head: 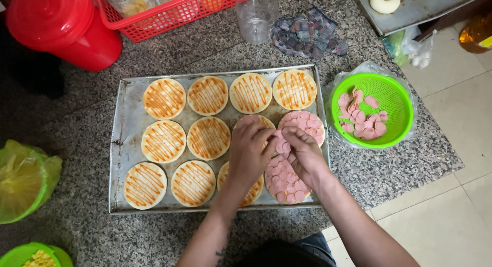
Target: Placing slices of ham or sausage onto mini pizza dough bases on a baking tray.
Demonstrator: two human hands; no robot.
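A metal baking tray (121,144) lies on a granite counter with several small round dough bases striped with orange sauce (164,98). Two bases on the right side are covered with pink sausage slices (307,122). My left hand (249,151) rests over the third base of the middle row, fingers bent down onto it. My right hand (303,154) sits just beside it, pinching pink sausage slices (281,144) between fingers and thumb. The two hands touch. The base beneath them is mostly hidden.
A green colander (395,98) holding more pink slices stands right of the tray. At the back are a red lidded bucket (61,26), a red basket (169,16), a clear cup (256,16) and a cloth (309,34). Green bags sit at the left.
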